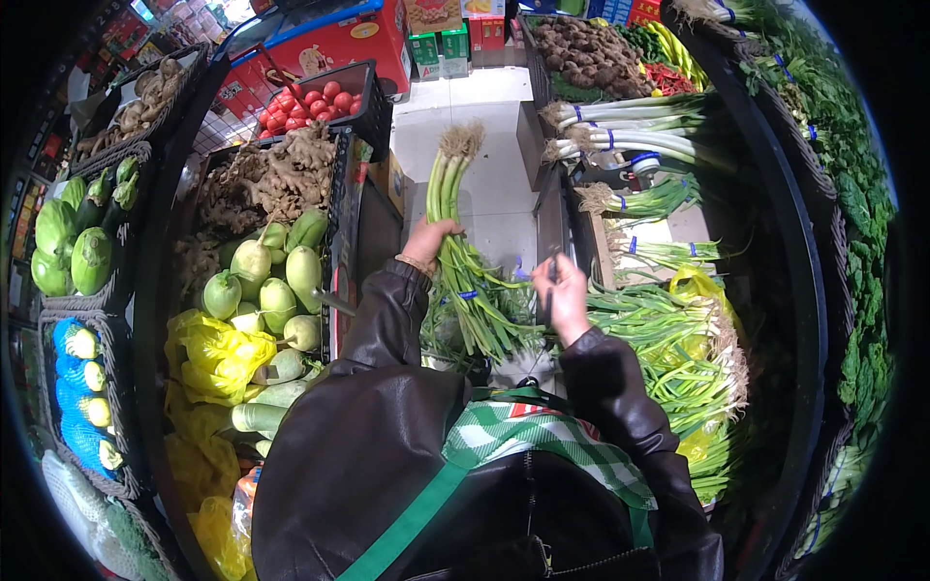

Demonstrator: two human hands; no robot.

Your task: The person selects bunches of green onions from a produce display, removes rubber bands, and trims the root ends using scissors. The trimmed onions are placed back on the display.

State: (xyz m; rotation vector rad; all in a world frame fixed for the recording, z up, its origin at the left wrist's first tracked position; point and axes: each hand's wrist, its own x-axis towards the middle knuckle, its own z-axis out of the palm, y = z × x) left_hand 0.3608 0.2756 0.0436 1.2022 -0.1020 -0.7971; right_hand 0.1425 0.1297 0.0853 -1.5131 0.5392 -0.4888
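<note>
My left hand [429, 245] grips a bunch of green onions [449, 185] around its stalks, with the bushy roots pointing away from me and the leaves hanging toward my body. A blue tie band [467, 295] wraps the leafy end. To the right of the leaves, my right hand [565, 294] is closed on a slim dark tool [550, 309]; its exact kind is hard to make out. A small strip of blue-purple tape [521, 269] shows at the fingertips of that hand. Below the bunch, more feathery greens [443, 330] are partly hidden.
On the right lie loose green onions [654, 341], banded bunches [654, 197] and leeks [632, 138]. Green radishes [277, 294], ginger [276, 178] and a crate of tomatoes [312, 105] stand at left. A pale tiled floor [472, 94] runs between the stands.
</note>
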